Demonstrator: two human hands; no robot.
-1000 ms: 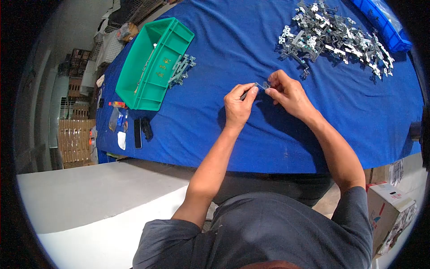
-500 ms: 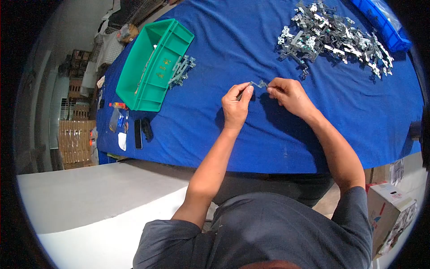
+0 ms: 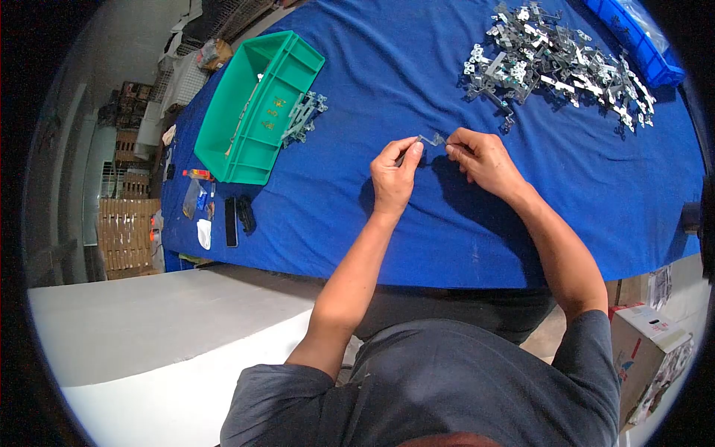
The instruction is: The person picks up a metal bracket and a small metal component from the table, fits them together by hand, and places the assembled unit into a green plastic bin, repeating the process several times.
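A small metal bracket [image 3: 431, 139] spans the gap between my two hands above the blue cloth. Its left end is pinched between the thumb and fingers of my left hand [image 3: 393, 176]. At its right end the fingers of my right hand [image 3: 485, 159] are closed on it. A large pile of metal brackets [image 3: 551, 63] lies at the upper right, beyond my right hand. A smaller group of brackets [image 3: 304, 118] lies against the right side of the green bin [image 3: 257, 153].
The blue cloth [image 3: 328, 223] covers the table. At its left are a black phone [image 3: 231, 222], a dark object beside it and small packets [image 3: 195, 200]. A blue tray [image 3: 646, 52] stands at the upper right corner. A cardboard box [image 3: 644, 335] is at the lower right.
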